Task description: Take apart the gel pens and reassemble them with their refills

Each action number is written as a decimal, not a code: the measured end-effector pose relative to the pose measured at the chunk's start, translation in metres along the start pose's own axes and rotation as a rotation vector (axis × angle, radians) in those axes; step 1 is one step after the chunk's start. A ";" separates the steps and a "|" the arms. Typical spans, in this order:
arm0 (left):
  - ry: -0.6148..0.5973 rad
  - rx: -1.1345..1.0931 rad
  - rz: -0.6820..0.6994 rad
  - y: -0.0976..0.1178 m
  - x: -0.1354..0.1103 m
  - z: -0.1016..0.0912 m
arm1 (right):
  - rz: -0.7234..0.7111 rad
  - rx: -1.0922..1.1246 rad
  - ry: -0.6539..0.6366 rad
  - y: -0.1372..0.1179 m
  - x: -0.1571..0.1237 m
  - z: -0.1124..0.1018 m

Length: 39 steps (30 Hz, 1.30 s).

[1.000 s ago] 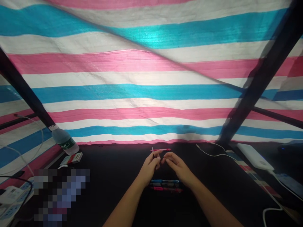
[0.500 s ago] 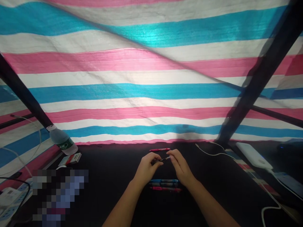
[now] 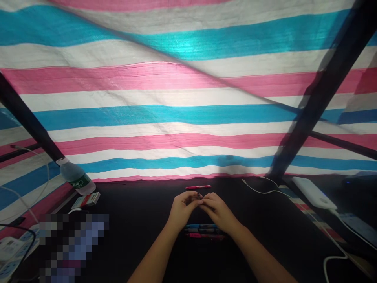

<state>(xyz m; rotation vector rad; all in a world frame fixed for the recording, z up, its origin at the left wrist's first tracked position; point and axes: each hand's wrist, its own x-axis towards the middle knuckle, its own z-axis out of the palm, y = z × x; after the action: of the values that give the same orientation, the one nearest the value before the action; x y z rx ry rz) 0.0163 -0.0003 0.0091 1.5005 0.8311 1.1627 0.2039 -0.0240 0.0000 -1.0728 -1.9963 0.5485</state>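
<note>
My left hand [image 3: 183, 208] and my right hand [image 3: 217, 208] meet above the black table, with fingertips pinched together. Between them is a dark pen [image 3: 199, 195], mostly covered by the fingers; only a small dark end shows. Both hands are closed on it. Just beyond the hands a red pen [image 3: 198, 187] lies crosswise. Nearer to me, below the wrists, several pens lie side by side: a blue pen [image 3: 200, 226] on the far side and a pink-red pen [image 3: 203, 236] on the near side. My right wrist covers part of their right ends.
A water bottle [image 3: 77, 177] and a small box [image 3: 85, 200] stand at left, by a power strip [image 3: 17, 259] and a blurred patch. At right lie a white power bank [image 3: 313, 192], white cables [image 3: 265, 192] and a phone [image 3: 359, 228]. Striped sheeting [image 3: 176, 114] hangs behind.
My right hand has moved left to meet my left hand, so the silvery part of the pen that showed between them is now hidden. The pens on the table have stayed put.
</note>
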 end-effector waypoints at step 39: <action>0.134 -0.447 -0.136 0.011 0.006 -0.005 | 0.093 0.262 0.000 -0.012 -0.002 0.001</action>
<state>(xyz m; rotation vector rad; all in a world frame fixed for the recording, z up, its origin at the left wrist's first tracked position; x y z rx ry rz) 0.0125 0.0039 0.0214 0.9948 0.6922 1.2581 0.1976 -0.0322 0.0066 -1.0056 -1.8212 0.8342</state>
